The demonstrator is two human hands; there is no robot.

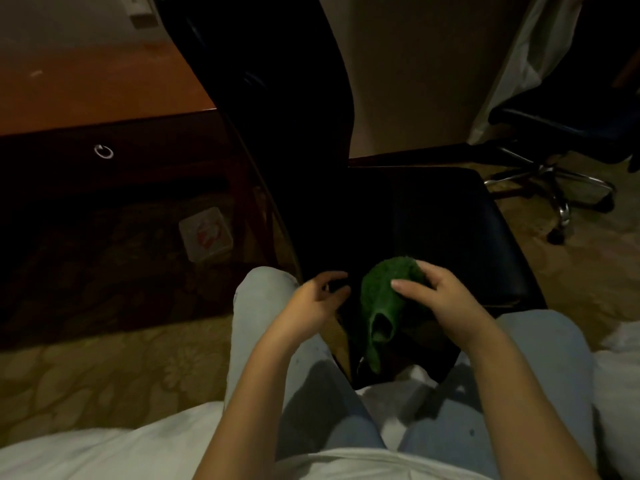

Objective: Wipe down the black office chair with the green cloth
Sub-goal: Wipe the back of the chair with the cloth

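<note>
The black office chair (450,230) stands right in front of my knees, its tall backrest rising at centre and its seat spreading to the right. A bunched green cloth (381,299) lies on the near edge of the seat and hangs over it. My right hand (436,292) rests on top of the cloth, fingers pressed over it. My left hand (318,296) hovers just left of the cloth with fingers curled and apart, near the chair's left side; whether it touches the chair is lost in the dark.
A wooden desk (86,91) with a ring-pull drawer (103,151) stands at the left. A small white box (206,233) lies on the patterned carpet under it. A second wheeled chair (561,161) stands at the right rear. White bedding (104,452) lies under me.
</note>
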